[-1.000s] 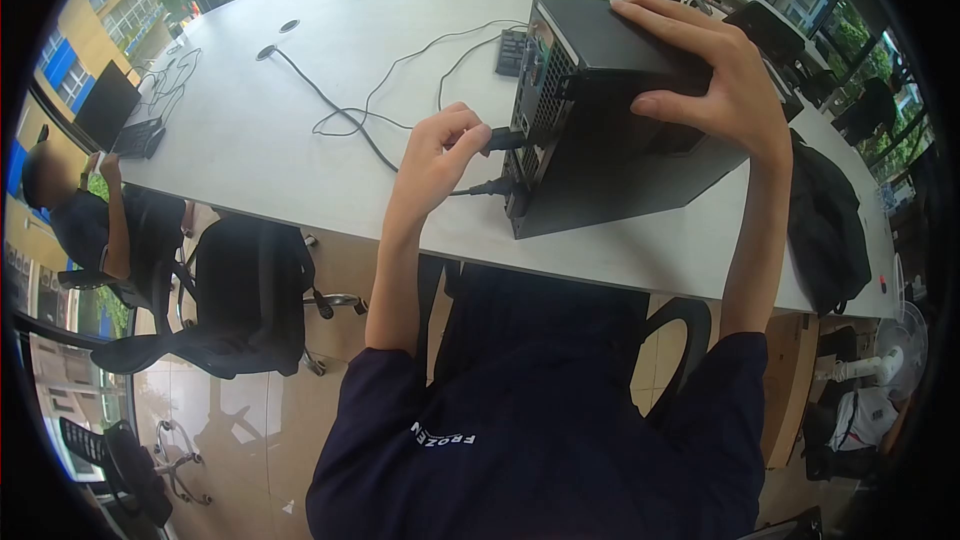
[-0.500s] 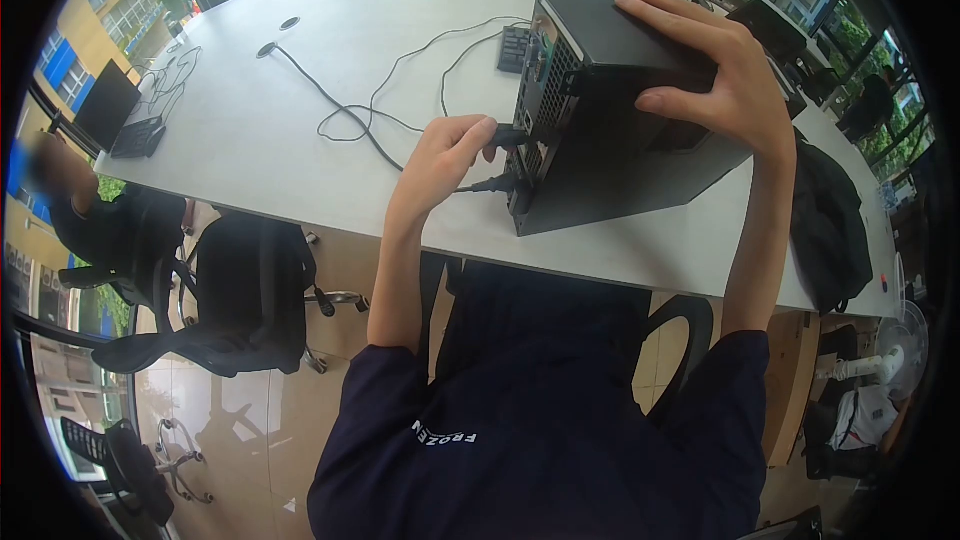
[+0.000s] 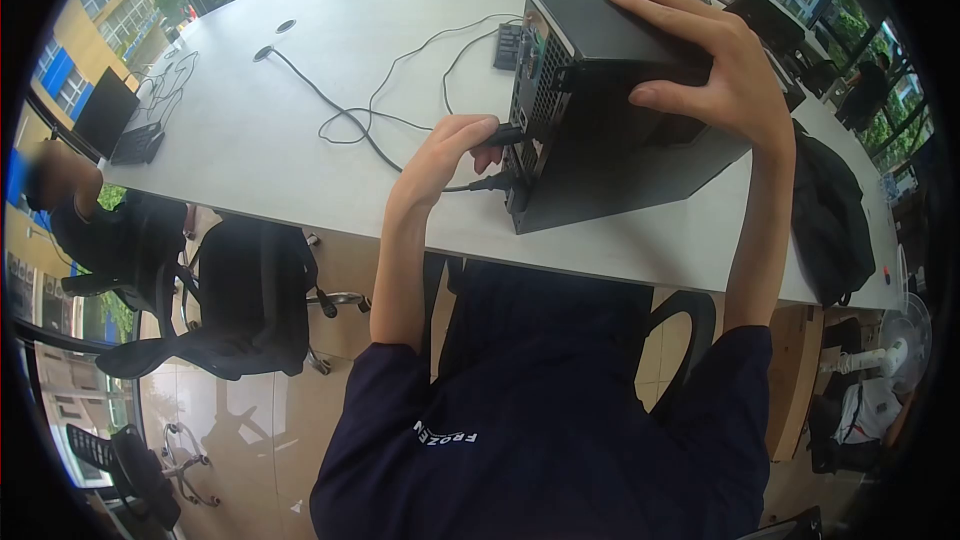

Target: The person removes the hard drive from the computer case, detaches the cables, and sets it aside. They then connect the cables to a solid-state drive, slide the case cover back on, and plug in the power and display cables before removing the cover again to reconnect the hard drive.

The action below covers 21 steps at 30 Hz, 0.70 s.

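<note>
A black computer tower (image 3: 620, 140) stands on the white table, its back panel (image 3: 540, 70) with ports and a grille turned to the left. My left hand (image 3: 450, 150) pinches a black cable plug (image 3: 503, 136) against this panel; how deep it sits is hidden. Just below, a black power plug (image 3: 492, 182) is at the panel, with its cord running left under my left hand. My right hand (image 3: 725, 70) lies spread over the tower's top edge and side, thumb apart from the fingers. Behind the tower, a black keyboard (image 3: 508, 47) shows in part.
Thin cables (image 3: 372, 105) loop over the white table (image 3: 240, 120). A laptop (image 3: 105, 118) stands at the far left near a seated person (image 3: 75, 190). A black bag (image 3: 830, 210) lies at the right. Office chairs (image 3: 250, 290) stand around.
The view has shifted slightly. The tower's top leans or sits a little further left, and both hands remain on the plug and tower.
</note>
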### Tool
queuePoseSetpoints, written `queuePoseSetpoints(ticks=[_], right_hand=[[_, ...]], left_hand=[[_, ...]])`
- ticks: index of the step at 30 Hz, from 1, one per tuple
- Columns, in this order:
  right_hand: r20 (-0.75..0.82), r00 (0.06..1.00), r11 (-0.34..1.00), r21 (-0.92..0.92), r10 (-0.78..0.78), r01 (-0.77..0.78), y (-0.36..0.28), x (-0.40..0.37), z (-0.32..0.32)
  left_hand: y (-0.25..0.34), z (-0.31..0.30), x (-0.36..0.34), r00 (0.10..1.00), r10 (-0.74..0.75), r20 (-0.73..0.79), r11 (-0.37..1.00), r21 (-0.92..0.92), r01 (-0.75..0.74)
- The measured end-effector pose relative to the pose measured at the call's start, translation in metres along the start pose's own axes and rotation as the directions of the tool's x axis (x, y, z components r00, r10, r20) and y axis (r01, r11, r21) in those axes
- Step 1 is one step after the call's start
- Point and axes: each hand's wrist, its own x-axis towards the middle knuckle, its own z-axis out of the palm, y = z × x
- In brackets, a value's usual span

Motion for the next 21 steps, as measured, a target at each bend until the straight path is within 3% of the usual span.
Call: queuePoseSetpoints(ticks=[1,10,13,21], right_hand=[[0.003,1.0,1.0,-0.021,-0.014,0.014,0.001,0.0,0.0],[0.008,1.0,1.0,-0.008,-0.012,0.012,0.001,0.001,0.0],[0.023,1.0,1.0,0.005,0.002,-0.002,0.001,0.0,0.001],[0.021,1.0,1.0,-0.005,0.007,-0.006,-0.002,0.001,-0.001]], left_hand=[[-0.002,-0.001,0.001,1.0,-0.011,0.023,0.997,-0.072,0.013],[-0.002,0.013,0.002,0.995,-0.046,-0.087,0.991,-0.131,0.034],[0.009,0.014,0.0,1.0,0.016,-0.022,0.999,-0.034,-0.017],[0.001,0.017,0.002,0.997,-0.013,-0.081,0.999,-0.031,0.01]])
